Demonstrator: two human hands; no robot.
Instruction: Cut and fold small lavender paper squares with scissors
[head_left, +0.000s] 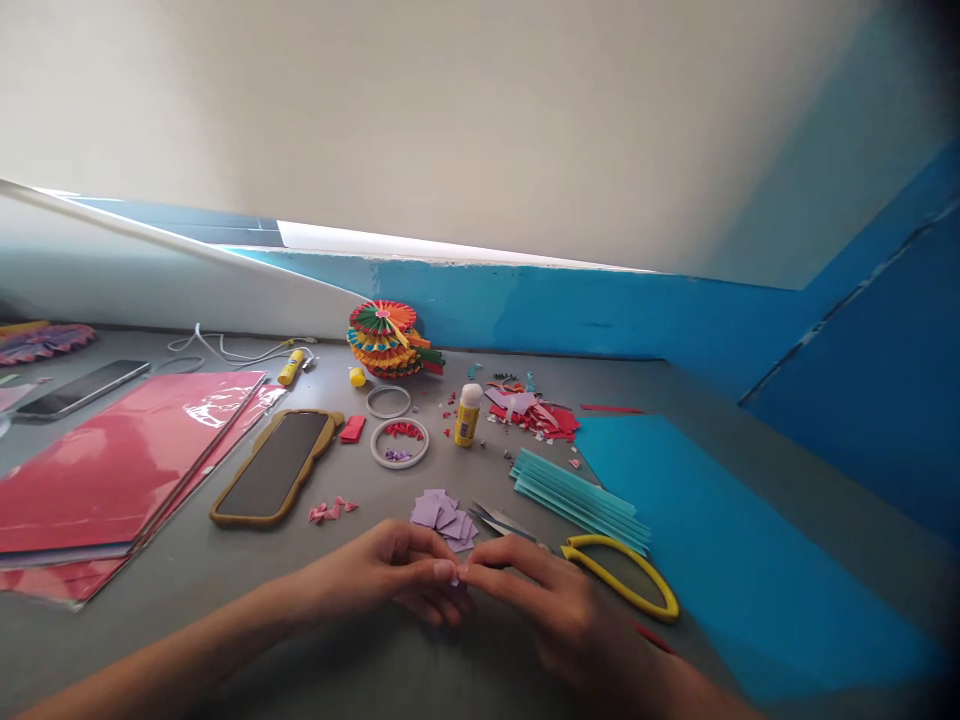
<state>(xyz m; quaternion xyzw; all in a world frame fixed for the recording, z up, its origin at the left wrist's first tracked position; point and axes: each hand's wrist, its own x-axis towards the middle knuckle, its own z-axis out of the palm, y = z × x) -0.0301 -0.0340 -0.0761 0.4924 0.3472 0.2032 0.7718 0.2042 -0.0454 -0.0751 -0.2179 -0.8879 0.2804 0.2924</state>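
Small pale paper piece [456, 579] was pinched in the fingertips of both left hand [409, 568] and right hand [541, 590], over the surface's [360, 670] near edge. Lilac paper squares [439, 513] lay just beyond, scissors [574, 550] to their right. Glue stick [466, 420] stood farther back; pleated paper ornament [384, 345] sat by the far edge.

"What is stretching across up top?"
"A pale sheet [465, 120], and below it a blue wall [600, 310] is running."
"Where is light [330, 238] entering?"
"Through a narrow gap [405, 248]; a grey table [739, 440] is standing against the wall."
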